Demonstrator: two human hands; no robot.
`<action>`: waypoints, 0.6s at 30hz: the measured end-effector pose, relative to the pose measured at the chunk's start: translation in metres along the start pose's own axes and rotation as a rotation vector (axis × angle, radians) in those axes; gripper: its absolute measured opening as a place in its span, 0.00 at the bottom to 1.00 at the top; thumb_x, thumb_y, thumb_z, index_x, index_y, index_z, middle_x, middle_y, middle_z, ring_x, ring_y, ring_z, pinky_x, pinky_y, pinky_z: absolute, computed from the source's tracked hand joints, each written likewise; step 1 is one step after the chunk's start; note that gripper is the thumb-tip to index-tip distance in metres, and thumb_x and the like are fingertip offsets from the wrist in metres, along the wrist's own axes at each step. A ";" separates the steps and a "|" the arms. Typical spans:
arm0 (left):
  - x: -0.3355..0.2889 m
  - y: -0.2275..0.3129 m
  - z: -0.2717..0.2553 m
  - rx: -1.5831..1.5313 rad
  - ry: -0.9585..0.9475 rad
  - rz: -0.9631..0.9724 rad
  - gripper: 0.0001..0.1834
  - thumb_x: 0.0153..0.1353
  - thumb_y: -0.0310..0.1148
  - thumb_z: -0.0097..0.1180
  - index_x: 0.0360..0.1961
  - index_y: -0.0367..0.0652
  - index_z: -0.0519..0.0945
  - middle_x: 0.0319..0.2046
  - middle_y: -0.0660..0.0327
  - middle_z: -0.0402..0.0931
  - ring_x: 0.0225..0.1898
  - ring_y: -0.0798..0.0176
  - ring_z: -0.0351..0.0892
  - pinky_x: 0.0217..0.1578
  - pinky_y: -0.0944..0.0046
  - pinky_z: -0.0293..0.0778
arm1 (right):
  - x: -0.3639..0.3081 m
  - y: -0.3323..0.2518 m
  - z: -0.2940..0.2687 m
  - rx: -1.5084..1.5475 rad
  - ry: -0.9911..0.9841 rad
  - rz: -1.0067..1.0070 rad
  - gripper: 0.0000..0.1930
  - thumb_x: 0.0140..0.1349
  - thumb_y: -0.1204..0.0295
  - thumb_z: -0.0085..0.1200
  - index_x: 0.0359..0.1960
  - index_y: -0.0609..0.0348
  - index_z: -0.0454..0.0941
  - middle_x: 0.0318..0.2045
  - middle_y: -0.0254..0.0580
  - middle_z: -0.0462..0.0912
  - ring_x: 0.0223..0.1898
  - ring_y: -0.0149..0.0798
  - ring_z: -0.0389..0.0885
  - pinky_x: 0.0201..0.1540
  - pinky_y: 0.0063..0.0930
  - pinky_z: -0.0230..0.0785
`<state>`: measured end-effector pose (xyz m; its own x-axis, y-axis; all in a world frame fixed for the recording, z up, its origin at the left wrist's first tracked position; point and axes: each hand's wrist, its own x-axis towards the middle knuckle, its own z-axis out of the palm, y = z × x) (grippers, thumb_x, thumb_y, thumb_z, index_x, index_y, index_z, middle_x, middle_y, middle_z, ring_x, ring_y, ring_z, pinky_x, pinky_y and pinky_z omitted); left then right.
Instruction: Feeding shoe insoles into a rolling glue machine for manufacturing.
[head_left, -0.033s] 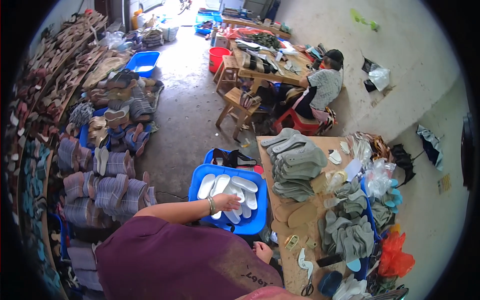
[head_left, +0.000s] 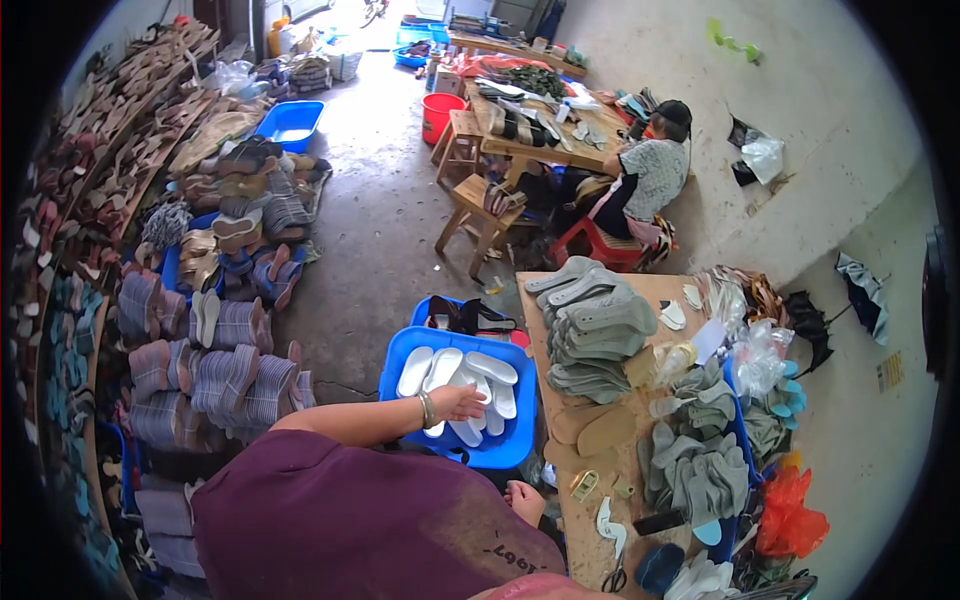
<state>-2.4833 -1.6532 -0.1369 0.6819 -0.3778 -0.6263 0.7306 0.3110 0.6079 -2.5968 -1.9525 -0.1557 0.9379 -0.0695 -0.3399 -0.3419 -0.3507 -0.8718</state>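
My left hand (head_left: pixel 457 403), with a bracelet at the wrist, reaches over a blue plastic tub (head_left: pixel 392 368). Its fingers are stretched out above white shoe soles (head_left: pixel 491 368) heaped in the tub; no sole is seen in its grasp. Close to my body, beside the table's edge, my right hand (head_left: pixel 525 502) is closed with curled fingers. Whatever it may hold is hidden. A purple apron (head_left: pixel 350 510) covers my front. On the wooden table (head_left: pixel 565 490) at my right lie stacked grey soles (head_left: pixel 598 325) and tan insole pieces (head_left: pixel 606 430).
Striped soles (head_left: pixel 225 385) stand in stacks at the left, beside shelves of footwear (head_left: pixel 100 140). Behind the tub are dark shoes (head_left: pixel 470 316). A person (head_left: pixel 648 170) sits at another table (head_left: pixel 560 150) farther off. Scissors (head_left: pixel 614 578) and a red plastic bag (head_left: pixel 790 515) lie nearby.
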 end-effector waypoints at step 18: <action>-0.160 0.116 0.099 0.251 -0.343 0.803 0.22 0.68 0.47 0.44 0.50 0.39 0.74 0.43 0.64 0.74 0.50 0.69 0.70 0.50 0.69 0.64 | -0.026 0.104 -0.005 -0.428 -0.200 0.000 0.24 0.61 0.63 0.53 0.57 0.61 0.70 0.54 0.49 0.74 0.56 0.43 0.71 0.57 0.33 0.61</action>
<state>-2.5112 -1.6425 0.0820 0.9055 -0.3810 0.1867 -0.0160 0.4091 0.9123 -2.6565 -1.9923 -0.2361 0.8939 0.0967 -0.4377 -0.2478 -0.7070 -0.6624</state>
